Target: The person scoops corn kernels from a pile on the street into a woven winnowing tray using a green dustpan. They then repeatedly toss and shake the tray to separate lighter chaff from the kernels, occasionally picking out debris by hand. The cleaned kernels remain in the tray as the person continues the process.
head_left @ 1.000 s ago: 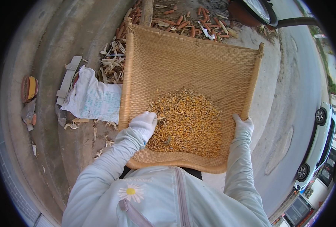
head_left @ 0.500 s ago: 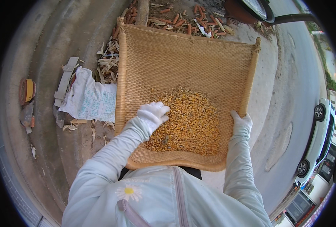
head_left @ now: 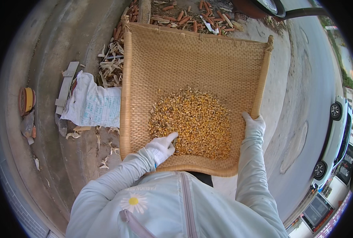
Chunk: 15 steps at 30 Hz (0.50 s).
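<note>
A wide woven winnowing basket point(head_left: 192, 55) is held in front of my body, its open side facing away. Loose yellow corn kernels point(head_left: 196, 123) lie heaped in its near half, with pale chaff along the far edge of the heap. My left hand point(head_left: 160, 147), in a white glove, is at the heap's near left edge. Its index finger and thumb come together at a small greyish-green bit among the kernels; whether they grip it is hard to make out. My right hand point(head_left: 254, 126), also gloved, is wrapped round the basket's right rim.
Orange corn cobs point(head_left: 180, 16) and dry husks point(head_left: 113, 65) lie on the ground beyond and left of the basket. A white sack point(head_left: 91, 101) and a grey board point(head_left: 67, 85) are at the left. Upper right is a dark round container point(head_left: 252, 8); a white car point(head_left: 333, 146) stands farther right.
My left hand has moved from the heap's left side down toward the near edge, to the greyish-green bit. The right hand keeps its hold on the rim.
</note>
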Tool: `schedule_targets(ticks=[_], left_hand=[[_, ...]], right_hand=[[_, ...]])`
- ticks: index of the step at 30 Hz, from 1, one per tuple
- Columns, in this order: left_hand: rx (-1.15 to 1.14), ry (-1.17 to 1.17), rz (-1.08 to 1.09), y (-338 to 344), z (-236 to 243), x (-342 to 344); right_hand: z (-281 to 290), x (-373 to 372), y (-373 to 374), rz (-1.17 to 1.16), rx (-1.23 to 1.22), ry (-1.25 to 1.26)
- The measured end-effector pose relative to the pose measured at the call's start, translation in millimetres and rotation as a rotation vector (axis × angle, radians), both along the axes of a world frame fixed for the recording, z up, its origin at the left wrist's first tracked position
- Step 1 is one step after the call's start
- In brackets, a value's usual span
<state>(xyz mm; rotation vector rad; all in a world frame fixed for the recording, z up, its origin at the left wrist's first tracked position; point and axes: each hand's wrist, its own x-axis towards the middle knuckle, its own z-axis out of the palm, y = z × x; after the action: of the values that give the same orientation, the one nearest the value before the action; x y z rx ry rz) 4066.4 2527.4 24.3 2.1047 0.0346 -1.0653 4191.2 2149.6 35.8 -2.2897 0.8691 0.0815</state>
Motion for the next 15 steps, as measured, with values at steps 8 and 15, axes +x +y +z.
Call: schedule_targets(ticks=[8, 15], left_hand=[[-0.258, -0.08, 0.294, 11, -30, -23], [0.002, -0.391, 0.834, 128, 26, 40]], right_hand=[[-6, -1, -4, 0.005, 0.04, -0.034], [-8, 0, -9, 0.02, -0.027, -0.007]])
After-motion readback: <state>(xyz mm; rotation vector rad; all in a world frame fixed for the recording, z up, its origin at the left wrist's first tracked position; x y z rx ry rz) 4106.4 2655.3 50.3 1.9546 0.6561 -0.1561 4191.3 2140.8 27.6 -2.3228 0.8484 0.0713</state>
